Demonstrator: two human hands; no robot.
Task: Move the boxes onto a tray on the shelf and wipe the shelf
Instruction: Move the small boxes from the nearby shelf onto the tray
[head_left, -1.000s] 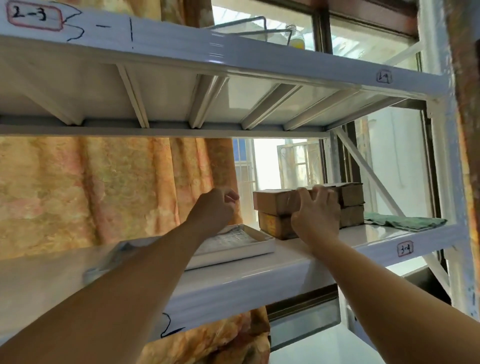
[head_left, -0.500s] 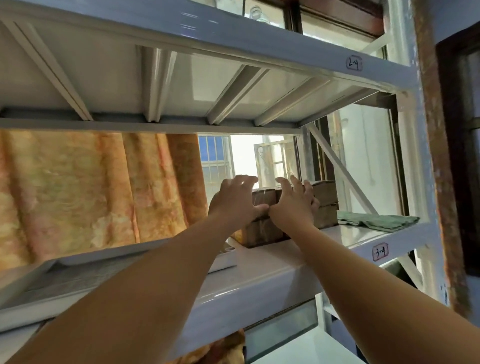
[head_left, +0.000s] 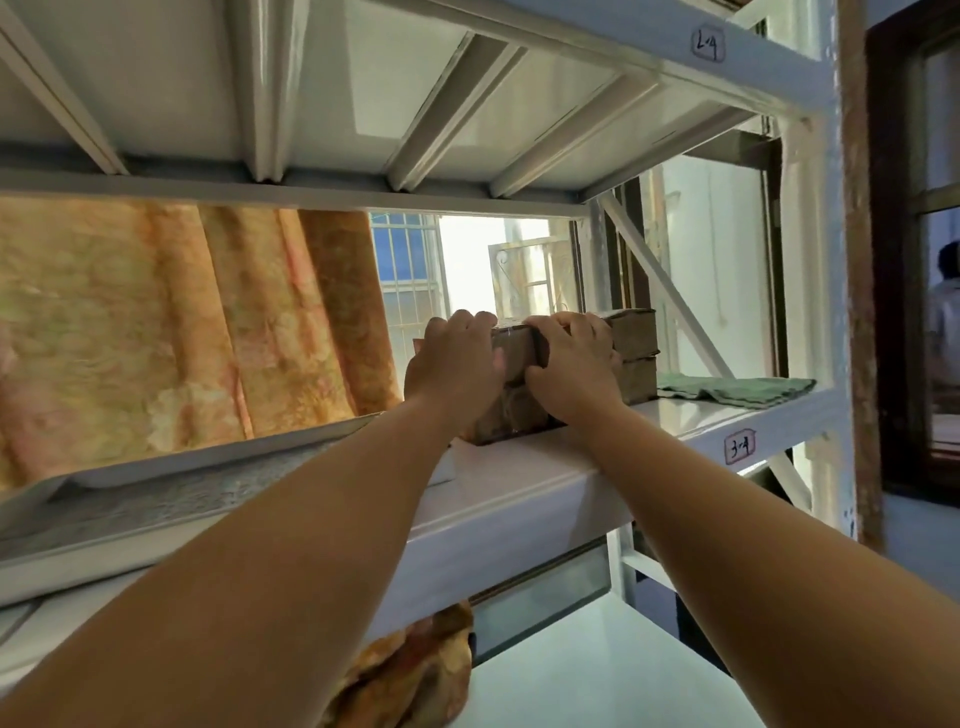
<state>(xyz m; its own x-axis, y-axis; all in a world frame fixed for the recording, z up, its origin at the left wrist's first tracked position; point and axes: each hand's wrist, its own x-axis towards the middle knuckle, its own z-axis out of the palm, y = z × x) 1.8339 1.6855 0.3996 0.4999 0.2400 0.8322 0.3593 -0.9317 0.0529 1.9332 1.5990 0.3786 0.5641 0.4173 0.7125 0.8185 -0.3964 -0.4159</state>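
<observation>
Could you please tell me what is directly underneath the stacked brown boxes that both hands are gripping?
The brown boxes rest directly on the white shelf, to the right of the tray, not on it. The left hand and right hand cover part of the stack's base.

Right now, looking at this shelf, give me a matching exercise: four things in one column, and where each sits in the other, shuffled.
Things:
1. green cloth
2. tray
3. boxes
4. label 3-4

Places:
A. under both hands
B. far right of the shelf top
C. shelf's front edge
D. left of the boxes

Pairs: 1-B, 2-D, 3-A, 4-C
</observation>
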